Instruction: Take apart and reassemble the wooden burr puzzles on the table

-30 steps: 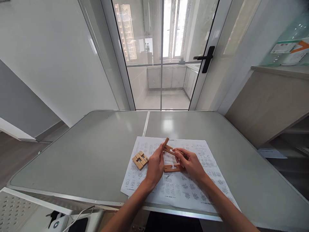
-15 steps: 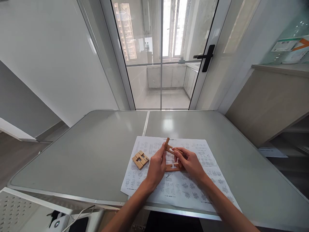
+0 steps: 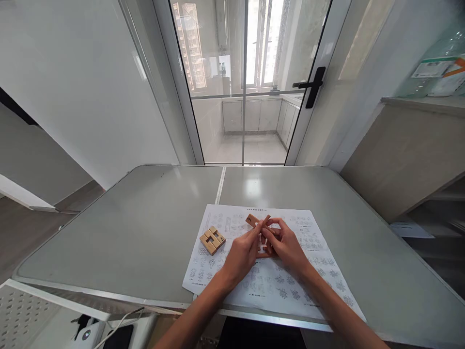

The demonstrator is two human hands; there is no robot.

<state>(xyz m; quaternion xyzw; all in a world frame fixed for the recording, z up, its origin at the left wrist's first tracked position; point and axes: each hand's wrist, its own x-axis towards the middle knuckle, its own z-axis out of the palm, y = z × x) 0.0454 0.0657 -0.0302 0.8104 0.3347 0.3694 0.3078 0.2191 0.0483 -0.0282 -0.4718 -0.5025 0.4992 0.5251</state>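
My left hand (image 3: 240, 252) is closed with its fingertips on a flat brown wooden puzzle piece (image 3: 251, 220), whose far end shows a dark mark. My right hand (image 3: 288, 245) pinches a second narrow wooden piece (image 3: 268, 218) that crosses the first between my fingertips. Fingers of both hands hide the place where they meet. Below my hands, another notched wooden piece (image 3: 262, 255) lies on the printed paper (image 3: 250, 291), partly covered by my right hand. Left of my left hand, light wooden pieces (image 3: 212, 240) sit together in a flat block with gaps and a dark mark.
The paper with rows of small line drawings lies on a grey table (image 3: 119, 232) with a metal edge. Beyond stands a glass door with a black handle (image 3: 313, 87). At lower left, a white device (image 3: 89, 337) and cable lie beside the table.
My hands have come closer together, the left shifting right. The piece in my left hand has turned, and its marked end now points to the upper left.
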